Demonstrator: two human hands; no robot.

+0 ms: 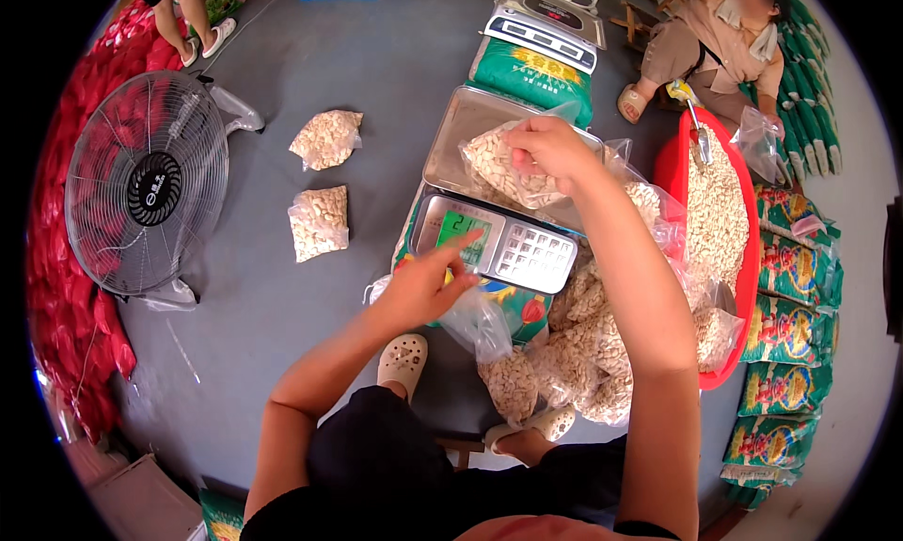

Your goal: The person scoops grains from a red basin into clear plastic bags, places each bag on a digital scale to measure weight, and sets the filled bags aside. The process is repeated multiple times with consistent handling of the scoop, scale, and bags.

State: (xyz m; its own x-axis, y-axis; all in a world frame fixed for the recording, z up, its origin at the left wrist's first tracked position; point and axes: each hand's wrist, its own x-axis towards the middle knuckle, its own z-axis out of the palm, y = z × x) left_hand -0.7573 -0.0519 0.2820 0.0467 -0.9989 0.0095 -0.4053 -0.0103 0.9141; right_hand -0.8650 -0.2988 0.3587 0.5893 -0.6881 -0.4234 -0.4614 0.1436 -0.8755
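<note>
My right hand (547, 152) pinches a clear plastic bag of pale pieces (496, 168), which a slack grip could spill; my left hand (425, 285) points, thumb spread.

The person is wearing short black sleeves (649, 531), a pinkish front (546, 530), dark bottoms (381, 447) and cream clogs (404, 358) dotted with holes.

Your scale pan (459, 132), ctr of frame, looks like smooth, shiny metal; the keypad panel (536, 258) below it, semi-gloss plastic. The bag (489, 167) at the pan: thin, clear, glossy plastic. You've also got a smooth plastic tub (752, 268), rt side, a metal-wire fan guard (108, 179), upper L, & a smooth matt floor (249, 287), ctr-L.
</note>
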